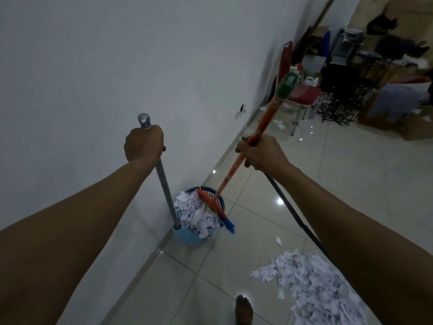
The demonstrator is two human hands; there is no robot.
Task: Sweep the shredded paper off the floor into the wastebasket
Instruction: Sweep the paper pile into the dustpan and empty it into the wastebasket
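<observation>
Two long handles in play, one per hand. Left hand (143, 144) wraps its curled fingers round the top of a grey metal pole (164, 184) whose lower end meets a pale blue plastic dustpan (187, 236), tipped against the near rim of the dark blue mesh wastebasket (219, 201) by the white wall (93, 66). Right hand (262, 156) grips the orange broom handle with green cap (264, 123) partway down; its orange head with blue bristles (226, 219) lies across the basket's right side.

Basket looks heaped with white shredded paper (199, 214), some strips hanging over the near edge. A second large heap of shreds (314, 285) sits on the glossy beige floor tiles (351, 172), near right, well apart from the basket. One stray scrap (278, 240) lies between them. A thin black cord (295, 216) runs under the right forearm.

Step in hand, as I judge it: emptying the pan. Do it well by keeping the pan lip inside the rim, raking with short gentle bristle strokes toward the basket's middle, and pressing the load down so nothing spills. Risk: overfull basket sheds strips.

Roughly half the paper remains.
</observation>
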